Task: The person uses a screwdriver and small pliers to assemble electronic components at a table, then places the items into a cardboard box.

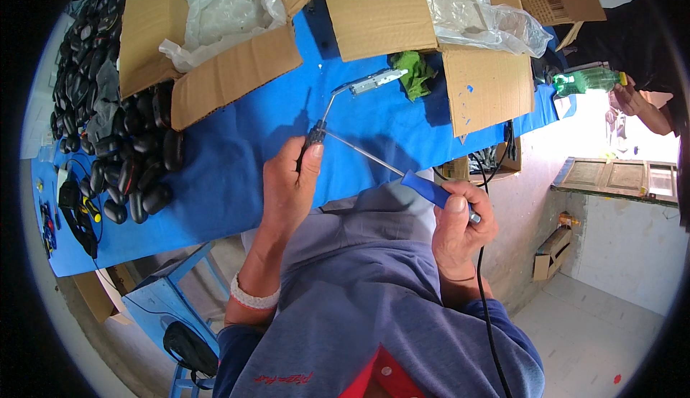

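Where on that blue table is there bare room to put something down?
Bare blue cloth lies between the pile of black parts and the left hand, and below the green rag. The far edge is crowded with cardboard boxes, the left side with the pile.

— What sort of place is this?
— A small repair workshop: a blue bench (237, 175) heaped with black mice (129, 146), open cartons (215, 74) with plastic bags, a soldering iron (424, 188) on its cord — bare plaster walls behind.
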